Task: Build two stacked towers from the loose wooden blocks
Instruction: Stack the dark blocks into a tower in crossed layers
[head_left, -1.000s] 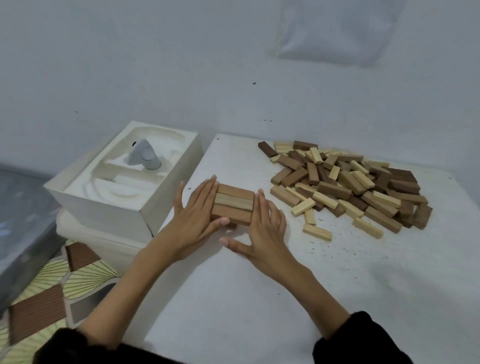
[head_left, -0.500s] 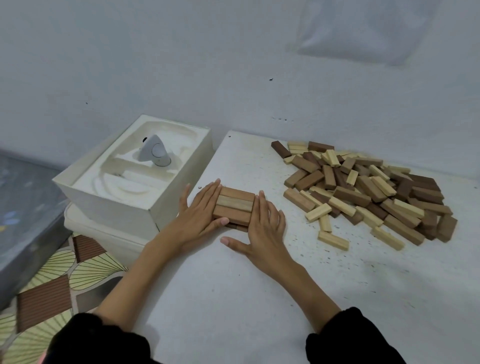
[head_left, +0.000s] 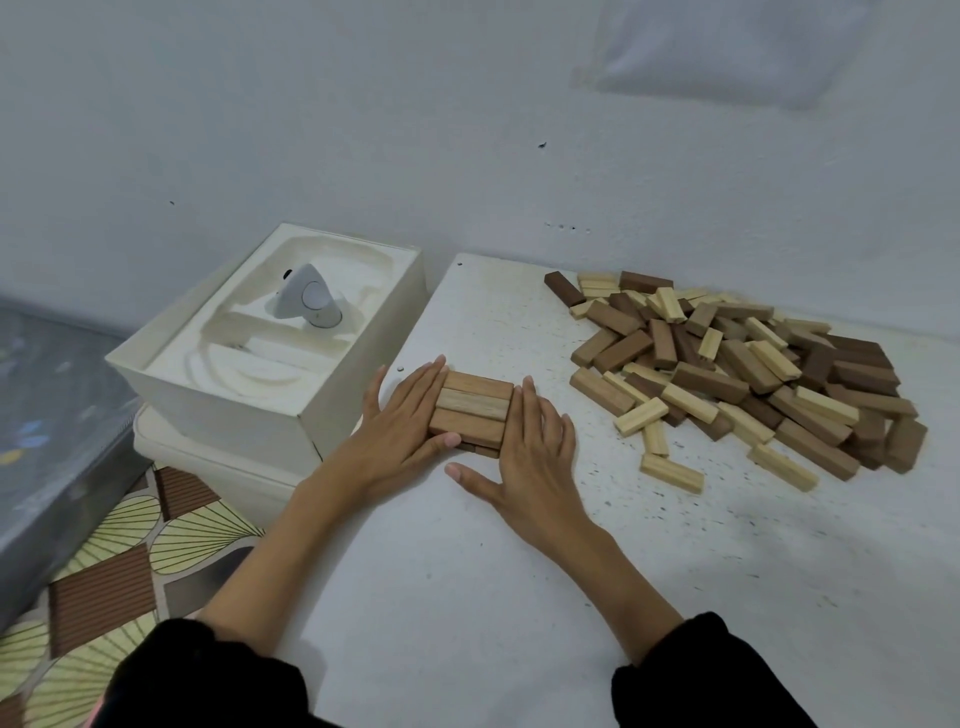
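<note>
Pressing against the ends of a low stack (head_left: 470, 410), the left hand (head_left: 402, 434) and right hand (head_left: 535, 452) have straight, flat fingers. Its top layer is three smooth rectangular wooden blocks, long axes running left to right, the middle one paler. It sits on the speckled white table (head_left: 519, 597), left of the loose pile (head_left: 753, 374).

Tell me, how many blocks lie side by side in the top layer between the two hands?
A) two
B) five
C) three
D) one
C: the top layer shows three blocks side by side, with the left hand and right hand flat against its ends.
</note>
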